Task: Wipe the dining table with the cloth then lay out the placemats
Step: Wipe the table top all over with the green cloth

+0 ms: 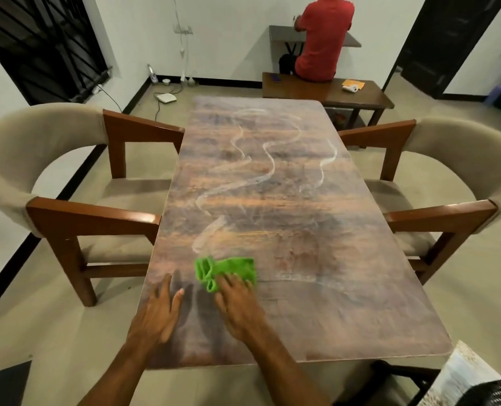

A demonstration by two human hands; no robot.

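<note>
**Near edge of table: right hand flat on green cloth**

At the near-left part of the dining table (272, 200), the right hand (237, 306) lies palm down w/ fingers (228, 284) spread, pressing the near part of the green cloth (226, 271). Not pinching it; fingers just cover its near edge. Cloth is crumpled/folded, w/ a bunched loop sticking out on its left side, flat on the tabletop, closer to the left edge than the right.

Left hand (158, 312) sits just beside the cloth, apart from it, palm down on bare wood near the left edge, fingers loosely spread, holding nothing.

Pale curvy smear streaks run along the tabletop from the cloth toward the far end. An armchair (53, 183) stands at the left edge, another (448, 183) at the right edge. Beyond the far edge, a person in a red shirt (322, 39) sits on a wooden bench (360, 92), back to camera.
</note>
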